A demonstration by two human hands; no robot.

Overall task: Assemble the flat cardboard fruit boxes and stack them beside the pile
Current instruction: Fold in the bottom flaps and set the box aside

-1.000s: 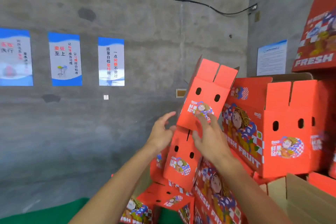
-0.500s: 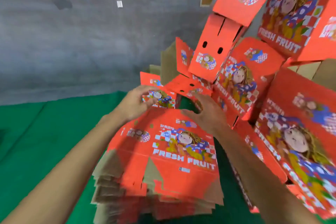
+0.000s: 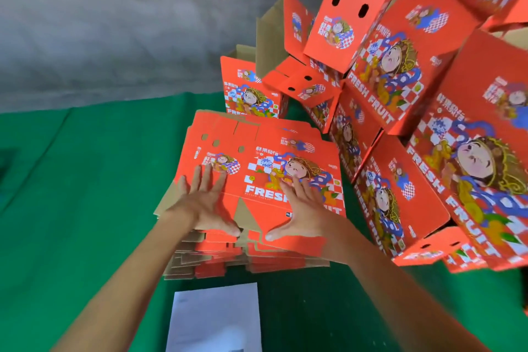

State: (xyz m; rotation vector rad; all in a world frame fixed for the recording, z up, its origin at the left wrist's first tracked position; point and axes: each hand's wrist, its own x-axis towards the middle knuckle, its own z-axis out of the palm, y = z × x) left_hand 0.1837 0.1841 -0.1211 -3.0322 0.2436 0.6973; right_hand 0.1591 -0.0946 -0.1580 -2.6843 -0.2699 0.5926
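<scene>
Both hands lie flat on the top flat box (image 3: 265,168) of a pile of flat boxes (image 3: 245,254). The pile sits on a green floor cover (image 3: 85,180). The left hand (image 3: 204,203) has its fingers spread wide and straight, pressing on the left part of the top sheet. The right hand (image 3: 300,213) is spread the same way on the right part, over the big white letters. Neither hand holds anything yet. The thumbs point toward each other near the front edge of the sheet, where a brown cut-out notch shows.

To the right and behind, a heap of built boxes (image 3: 400,100) leans together, some tipped on their sides. These red boxes have a cartoon face and the words FRESH FRUIT on them. A white sheet of paper (image 3: 217,317) lies on the green cover just in front of the pile. A grey wall (image 3: 114,23) stands behind.

This looks like the start of a new box: the hands are getting ready to take the top sheet off the pile. Next, the fingers probably need to slip under one edge and curl round it, so only one sheet comes up and not two. Then the sheet has to be lifted clear, popped open into a box shape and its flaps folded in. The sheets look thin and slippery, so the one below could slide along too.
</scene>
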